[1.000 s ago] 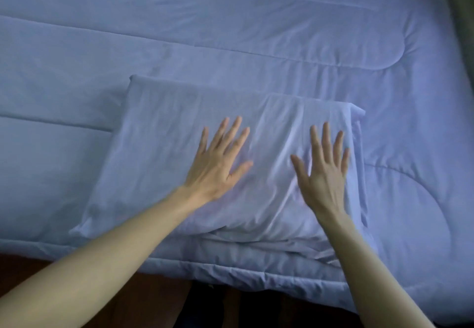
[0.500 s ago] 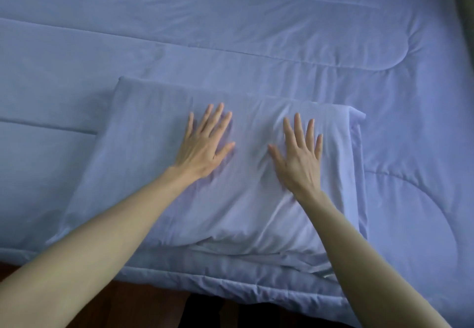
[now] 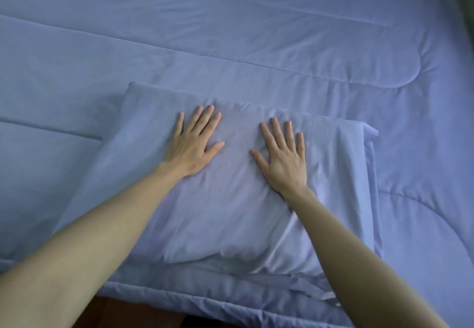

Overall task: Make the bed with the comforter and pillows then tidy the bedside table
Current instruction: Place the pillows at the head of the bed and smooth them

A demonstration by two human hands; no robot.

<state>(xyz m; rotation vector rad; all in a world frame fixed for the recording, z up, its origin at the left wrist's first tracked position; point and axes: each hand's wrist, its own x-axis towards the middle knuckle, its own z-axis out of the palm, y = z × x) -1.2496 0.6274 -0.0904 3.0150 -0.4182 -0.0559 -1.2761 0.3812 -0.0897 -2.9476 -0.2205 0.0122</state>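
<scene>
A light blue pillow (image 3: 225,215) lies flat on the quilted blue comforter (image 3: 256,45), close to the bed's near edge. My left hand (image 3: 196,145) rests palm down on the pillow's upper left part, fingers spread. My right hand (image 3: 284,161) lies palm down beside it, toward the pillow's upper right, fingers apart. Neither hand grips the fabric. The loose end of the pillowcase (image 3: 369,163) hangs folded along the pillow's right side.
The comforter covers the whole bed and drops over the near edge (image 3: 205,299). A dark wooden floor strip (image 3: 133,315) shows below that edge. A dark greenish surface (image 3: 468,7) borders the bed at the far right.
Both hands have slid away from me across the pillow, toward its far edge, and a little leftward. The creases between them have flattened.
</scene>
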